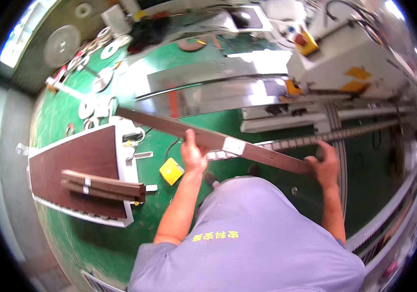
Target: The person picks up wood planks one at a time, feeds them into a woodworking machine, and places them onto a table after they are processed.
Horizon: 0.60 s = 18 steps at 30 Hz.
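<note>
Long dark-brown wooden strip, thin and flat, held up in front of the body and slanting from upper left down to lower right above a green floor. Straight edges, smooth brown face, a small white label stuck on near the middle. Left hand wrapped around the strip just left of the label, fingers closed over its near edge. Right hand clamped around the lower right end, slightly blurred. Bare forearms rising from short lilac sleeves at the bottom of the view.

To the left, well apart from the strip, a low cart with a white rim and dark-brown top, carrying a few shorter brown strips stacked side by side, banded with pale tape. Small yellow box on the floor just below the left hand. Behind the strip, a long white machine with yellow patches and a toothed rail running to the right. Grey round discs scattered on the floor at upper left.
</note>
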Motion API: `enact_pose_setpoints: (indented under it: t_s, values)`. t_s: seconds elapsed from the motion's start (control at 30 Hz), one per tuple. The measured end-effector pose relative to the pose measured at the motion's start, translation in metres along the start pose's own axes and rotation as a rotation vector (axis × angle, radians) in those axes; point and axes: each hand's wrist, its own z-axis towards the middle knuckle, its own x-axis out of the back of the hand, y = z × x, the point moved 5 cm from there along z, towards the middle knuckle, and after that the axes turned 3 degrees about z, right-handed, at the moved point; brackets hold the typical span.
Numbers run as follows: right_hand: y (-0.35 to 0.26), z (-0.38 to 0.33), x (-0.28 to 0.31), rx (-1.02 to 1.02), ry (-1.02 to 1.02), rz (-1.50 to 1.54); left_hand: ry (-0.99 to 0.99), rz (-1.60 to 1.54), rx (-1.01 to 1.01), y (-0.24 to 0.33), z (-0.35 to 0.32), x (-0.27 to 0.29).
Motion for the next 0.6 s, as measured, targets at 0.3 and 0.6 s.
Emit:
enact_pose_setpoints:
  t_s: [0.3, 0.6]
  values:
    - [0.003, -0.145, -0.060, -0.048, -0.194, -0.113, -0.565, 0.555, 0.097, -0.156, 0.008, -0.162]
    - [0.020, -0.131, -0.069, -0.252, -0.169, -0.149, -0.737, 0.636, 0.173, -0.197, 0.041, -0.213]
